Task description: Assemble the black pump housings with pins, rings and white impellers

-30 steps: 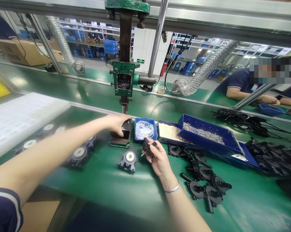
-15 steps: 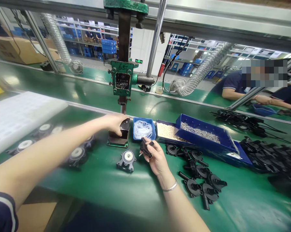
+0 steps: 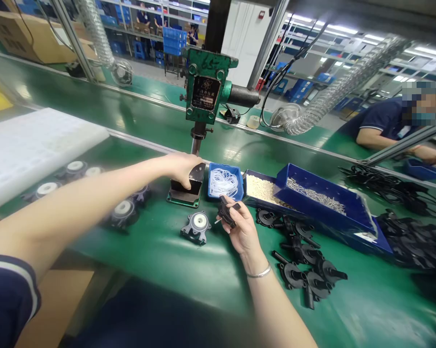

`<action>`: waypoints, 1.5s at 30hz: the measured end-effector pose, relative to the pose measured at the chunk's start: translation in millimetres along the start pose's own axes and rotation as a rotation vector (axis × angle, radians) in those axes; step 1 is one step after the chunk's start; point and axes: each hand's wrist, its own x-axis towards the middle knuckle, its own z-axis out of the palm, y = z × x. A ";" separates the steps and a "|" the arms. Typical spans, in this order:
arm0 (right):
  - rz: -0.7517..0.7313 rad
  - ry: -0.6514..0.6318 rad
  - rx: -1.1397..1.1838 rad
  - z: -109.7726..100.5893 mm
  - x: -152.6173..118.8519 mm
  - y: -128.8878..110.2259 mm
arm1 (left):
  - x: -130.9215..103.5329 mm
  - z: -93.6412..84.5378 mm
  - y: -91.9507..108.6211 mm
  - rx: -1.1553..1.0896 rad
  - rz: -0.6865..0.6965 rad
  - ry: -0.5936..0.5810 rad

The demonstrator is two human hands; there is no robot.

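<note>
My right hand [image 3: 242,227] is closed around a black plastic pump cover [image 3: 227,212], held just above the bench. A thin light pin sticks out of the cover's left side. My left hand [image 3: 181,168] reaches over a dark metal box [image 3: 196,180] on the green base under the press. Its thumb hangs down at the near side; the other fingers are hidden, so I cannot tell what they grip. Between the hands, nearer to me, a grey pump housing [image 3: 199,224] with a white round centre lies on the bench. A blue tray [image 3: 225,195] of white rings stands behind the pump cover.
A green press [image 3: 205,87] rises behind the left hand. Blue bins hold cream-coloured small pieces [image 3: 263,188] and metal pins [image 3: 315,197]. Several black pump covers [image 3: 308,266] lie at right, several housings [image 3: 123,209] under my left forearm. A co-worker [image 3: 387,118] sits far right.
The whole view has shifted, with the press and bench now slightly further right and higher. Both hands keep about the same places over the bench; the pump cover is still in the right hand.
</note>
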 end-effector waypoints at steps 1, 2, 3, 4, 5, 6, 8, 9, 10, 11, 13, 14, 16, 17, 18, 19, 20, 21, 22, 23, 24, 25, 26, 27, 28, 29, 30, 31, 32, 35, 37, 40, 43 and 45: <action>0.003 0.001 -0.002 0.0 0.0 0.2 | 0.3 -0.2 0.0 -0.003 -0.003 -0.002; 0.005 0.000 -0.004 -0.1 0.0 0.5 | 0.6 -0.5 0.1 -0.008 -0.008 -0.007; 0.008 0.000 -0.006 -0.2 0.1 0.9 | 0.9 -0.9 0.2 -0.017 -0.012 -0.013; 0.009 -0.001 -0.009 -0.2 0.3 1.3 | 1.1 -1.3 0.4 -0.028 -0.013 -0.020; 0.009 -0.002 -0.011 -0.3 0.4 1.7 | 1.3 -1.7 0.5 -0.040 -0.014 -0.024; 0.008 -0.003 -0.013 -0.4 0.6 2.0 | 1.4 -1.9 0.6 -0.053 -0.015 -0.029; 0.004 -0.002 -0.020 -0.4 0.8 2.4 | 1.1 -2.2 0.6 -0.070 -0.015 -0.031; 0.006 0.003 -0.027 -0.4 0.8 2.5 | 0.8 -2.2 0.6 -0.072 -0.012 -0.028; 0.010 0.009 -0.035 -0.2 0.8 2.4 | 0.5 -2.1 0.5 -0.071 -0.009 -0.025; 0.013 0.015 -0.043 0.0 0.7 2.2 | 0.4 -2.0 0.3 -0.066 -0.008 -0.023; 0.017 0.018 -0.057 0.8 0.4 1.7 | 1.4 -1.8 -0.5 -0.056 -0.013 -0.031; 0.017 0.014 -0.061 1.3 0.3 1.4 | 2.6 -1.7 -1.1 -0.057 -0.016 -0.041; 0.015 0.005 -0.070 2.5 0.1 1.0 | 5.5 -2.0 -2.4 -0.077 -0.021 -0.068; 0.014 0.003 -0.074 3.1 0.1 0.8 | 6.4 -2.6 -2.6 -0.095 -0.021 -0.082; 0.013 0.003 -0.077 3.8 0.1 0.7 | 6.3 -3.5 -1.9 -0.115 -0.024 -0.094; 0.013 0.005 -0.078 4.4 0.0 0.5 | 4.3 -4.7 -0.1 -0.131 -0.038 -0.095; 0.013 0.010 -0.076 5.0 -0.1 0.3 | 0.1 -6.1 3.4 -0.142 -0.061 -0.072; 0.013 0.018 -0.072 5.5 -0.4 -0.2 | -6.9 -7.0 8.6 -0.156 -0.083 -0.019; 0.012 0.029 -0.066 5.9 -0.8 -0.8 | -16.4 -7.0 15.4 -0.179 -0.091 0.056; 0.016 0.043 -0.052 6.2 -1.4 -1.6 | -28.1 -5.2 23.6 -0.213 -0.084 0.143; 0.024 0.056 -0.034 6.3 -2.1 -2.6 | -41.2 -1.0 32.4 -0.269 -0.047 0.218; 0.038 0.069 -0.012 6.4 -2.9 -3.6 | -54.6 6.1 41.3 -0.348 0.030 0.250; 0.056 0.081 0.013 6.4 -3.7 -4.6 | -67.2 16.3 49.4 -0.420 0.098 0.233; 0.077 0.094 0.038 6.3 -4.4 -5.6 | -78.0 29.3 56.4 -0.468 0.144 0.188; 0.097 0.108 0.058 6.3 -4.9 -6.7 | -86.3 44.3 61.9 -0.508 0.174 0.143; 0.114 0.121 0.070 6.5 -5.2 -7.8 | -91.8 60.6 66.0 -0.553 0.178 0.124; 0.131 0.133 0.082 6.8 -5.3 -9.0 | -94.8 76.8 69.0 -0.612 0.174 0.122; 0.156 0.143 0.100 7.5 -5.1 -10.4 | -95.8 92.2 71.2 -0.683 0.177 0.126; 0.186 0.153 0.122 8.6 -4.8 -12.1 | -95.6 105.6 72.9 -0.756 0.169 0.143; 0.272 0.168 0.159 15.7 -4.0 -18.3 | -93.5 131.4 77.2 -0.915 0.104 0.228; 0.258 0.143 0.088 24.4 -4.3 -22.1 | -93.9 137.6 79.8 -0.960 0.055 0.269; 0.188 0.080 -0.084 40.8 -5.6 -23.6 | -95.5 139.7 81.6 -1.047 0.034 0.287; 0.166 0.064 -0.197 53.8 -5.5 -18.4 | -95.3 140.8 80.7 -1.147 0.049 0.300; 0.159 0.053 -0.251 57.3 -4.0 -13.2 | -94.1 141.8 79.7 -1.170 0.053 0.298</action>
